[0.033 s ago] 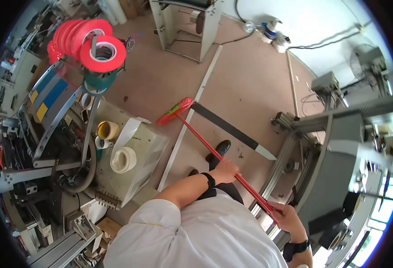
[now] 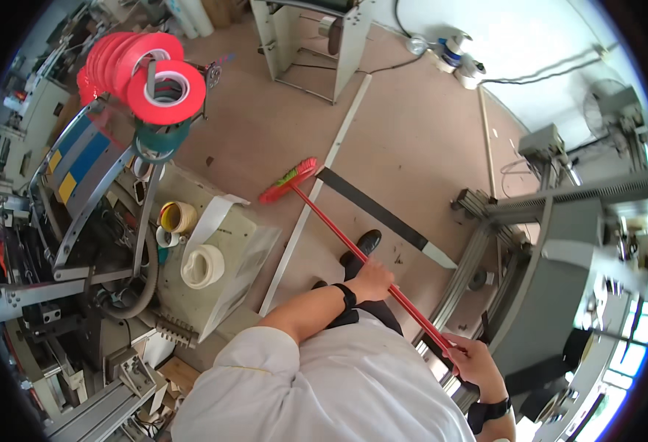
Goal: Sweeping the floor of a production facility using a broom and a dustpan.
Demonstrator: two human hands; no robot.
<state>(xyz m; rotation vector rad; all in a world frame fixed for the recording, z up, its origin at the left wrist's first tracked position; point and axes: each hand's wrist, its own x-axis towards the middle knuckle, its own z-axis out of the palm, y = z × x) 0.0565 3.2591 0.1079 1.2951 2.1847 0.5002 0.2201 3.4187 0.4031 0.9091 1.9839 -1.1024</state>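
Note:
A red broom slants across the view, its red-and-green bristled head resting on the brown floor beside a pale floor strip. Partway along the handle, my left hand is closed around it. My right hand grips the handle nearer its upper end, lower right in the view. Black bands circle both wrists. Below my left hand, a dark shoe shows on the floor close to the handle.
Left stands a machine with red tape rolls and a beige cabinet carrying a cream tape roll. A grey machine frame borders the right. A dark floor strip crosses ahead. A metal stand is at the back.
The view has shifted very slightly. Both hands keep their hold on the broom, and its head stays by the pale strip.

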